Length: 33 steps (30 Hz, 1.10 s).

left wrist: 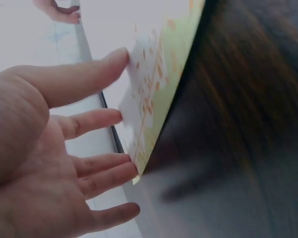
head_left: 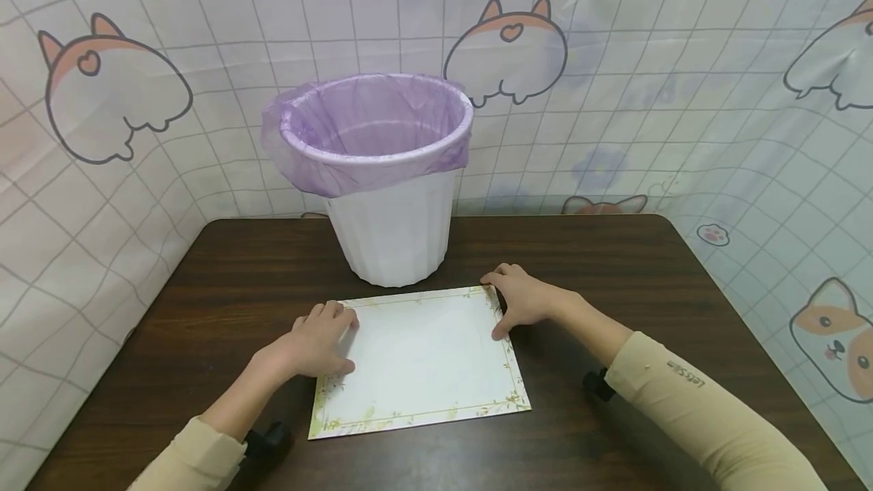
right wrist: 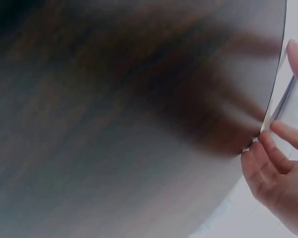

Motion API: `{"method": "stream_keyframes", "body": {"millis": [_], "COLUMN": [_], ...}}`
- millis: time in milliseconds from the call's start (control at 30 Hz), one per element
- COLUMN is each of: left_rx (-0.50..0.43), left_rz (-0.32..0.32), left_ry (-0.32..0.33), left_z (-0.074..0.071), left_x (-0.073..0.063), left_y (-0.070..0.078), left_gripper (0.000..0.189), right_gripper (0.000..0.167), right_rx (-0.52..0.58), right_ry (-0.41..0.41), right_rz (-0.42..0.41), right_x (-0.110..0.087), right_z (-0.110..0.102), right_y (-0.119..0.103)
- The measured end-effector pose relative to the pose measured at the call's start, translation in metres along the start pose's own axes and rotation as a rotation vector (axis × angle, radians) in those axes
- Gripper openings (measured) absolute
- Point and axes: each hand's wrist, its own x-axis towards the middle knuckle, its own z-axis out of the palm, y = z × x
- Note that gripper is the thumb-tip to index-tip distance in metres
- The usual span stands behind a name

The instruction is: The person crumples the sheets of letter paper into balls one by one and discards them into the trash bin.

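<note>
A white sheet of paper (head_left: 423, 358) with a yellow-green leafy border lies flat on the dark wooden table, slightly turned. My left hand (head_left: 317, 343) rests at its left edge, thumb and fingertips touching the sheet. In the left wrist view the fingers (left wrist: 107, 176) are spread and nearly straight over the bordered corner. At the upper right corner my right hand (head_left: 521, 298) touches the sheet, thumb and fingers apart. The right wrist view catches that hand (right wrist: 283, 183) only at its right side, fingertips at the paper's edge and table.
Just behind the paper stands a white ribbed trash bin (head_left: 395, 233), lined with a purple plastic bag (head_left: 314, 173) folded over its rim. The brown table (head_left: 232, 286) meets a gridded wall cloth (head_left: 648, 112) with cartoon dogs at the back and sides.
</note>
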Motion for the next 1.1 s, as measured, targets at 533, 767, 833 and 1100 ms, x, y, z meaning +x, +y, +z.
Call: {"method": "stream_keyframes", "body": {"millis": [533,767,833,1100], "left_rx": [-0.109,-0.125,-0.116,-0.136], "left_rz": [-0.011,-0.015,-0.013,-0.007], "left_ry": [0.008,0.019,0.026,0.091], "left_z": [0.012,0.012,0.011,0.010], "left_x": [0.013,0.016,0.016,0.017], "left_y": [0.006,0.008,0.008,0.005], "left_gripper": [0.101,0.101,0.101,0.096], "right_gripper": [0.053,0.039,0.031,0.029], "right_rx": [0.336,0.506,0.512,0.481], "right_ry": [0.184,0.131,0.074,-0.020], "right_rz": [-0.070,-0.129,-0.157,-0.210], "right_x": [-0.004,-0.012,-0.014,-0.025], "right_z": [0.000,-0.009,-0.012,-0.016], "right_y": [0.031,0.037,0.040,0.045]}}
